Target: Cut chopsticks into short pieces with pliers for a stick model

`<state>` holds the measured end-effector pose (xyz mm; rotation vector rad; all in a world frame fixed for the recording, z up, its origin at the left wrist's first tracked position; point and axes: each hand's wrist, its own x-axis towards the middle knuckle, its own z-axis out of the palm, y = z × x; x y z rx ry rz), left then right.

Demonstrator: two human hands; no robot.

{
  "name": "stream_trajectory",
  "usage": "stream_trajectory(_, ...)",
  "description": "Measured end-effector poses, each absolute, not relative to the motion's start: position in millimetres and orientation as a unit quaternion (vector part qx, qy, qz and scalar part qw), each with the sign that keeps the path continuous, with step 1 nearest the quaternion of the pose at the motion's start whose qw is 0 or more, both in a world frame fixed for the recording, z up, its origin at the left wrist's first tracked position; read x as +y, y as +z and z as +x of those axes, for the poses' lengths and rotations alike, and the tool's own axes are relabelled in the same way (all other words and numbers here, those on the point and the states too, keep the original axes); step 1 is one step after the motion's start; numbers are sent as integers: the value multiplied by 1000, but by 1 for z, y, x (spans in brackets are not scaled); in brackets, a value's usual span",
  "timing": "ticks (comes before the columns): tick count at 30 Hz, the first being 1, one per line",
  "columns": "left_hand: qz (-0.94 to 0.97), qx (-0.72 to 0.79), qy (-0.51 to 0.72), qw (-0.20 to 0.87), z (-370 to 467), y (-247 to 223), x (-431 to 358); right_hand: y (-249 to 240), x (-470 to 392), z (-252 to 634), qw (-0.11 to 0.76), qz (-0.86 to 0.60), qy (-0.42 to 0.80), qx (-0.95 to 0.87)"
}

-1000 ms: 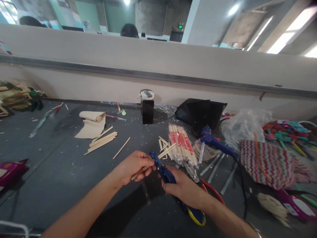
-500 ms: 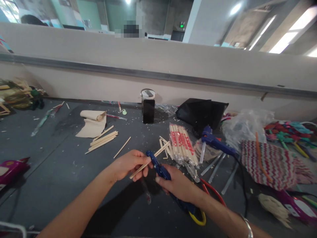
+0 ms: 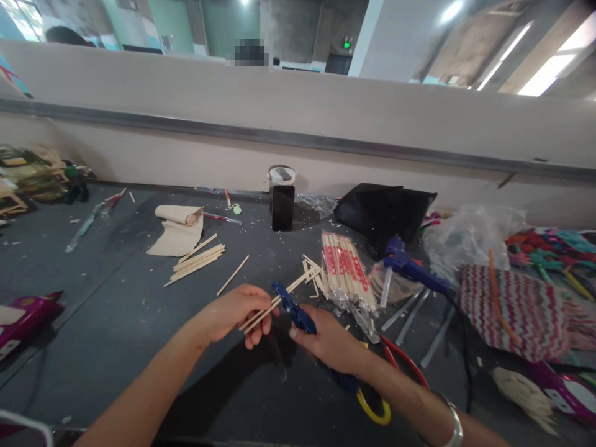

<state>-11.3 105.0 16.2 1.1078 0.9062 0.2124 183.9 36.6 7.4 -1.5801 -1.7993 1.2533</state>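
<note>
My left hand (image 3: 239, 311) pinches thin wooden sticks (image 3: 257, 318) at the middle of the table, their far ends pointing up and right. Across these sticks lie the jaws of the blue pliers (image 3: 294, 309). My right hand (image 3: 331, 340) is wrapped round the pliers' handles. Just beyond the jaws, short cut stick pieces (image 3: 313, 274) lie in a small heap. A single stick (image 3: 233, 275) rests to the left of it, and a bundle of longer sticks (image 3: 198, 264) lies farther left.
Right of the heap lies a plastic packet of sticks (image 3: 344, 267). Behind it are a blue glue gun (image 3: 412, 270) and a black bag (image 3: 382, 211). A phone (image 3: 283, 209) leans on a white-lidded cup. Red-handled (image 3: 405, 360) and yellow-handled tools lie by my right forearm. A cloth roll (image 3: 179, 230) is at left.
The view has shifted slightly. The sticks in my left hand have fanned a little apart, and the pliers' jaws have moved slightly left along them.
</note>
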Motion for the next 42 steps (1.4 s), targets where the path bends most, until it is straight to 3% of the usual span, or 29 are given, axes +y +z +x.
stream_trajectory(42, 567, 392, 66, 722, -8, 10, 109, -3, 38, 182, 216, -572, 488, -623)
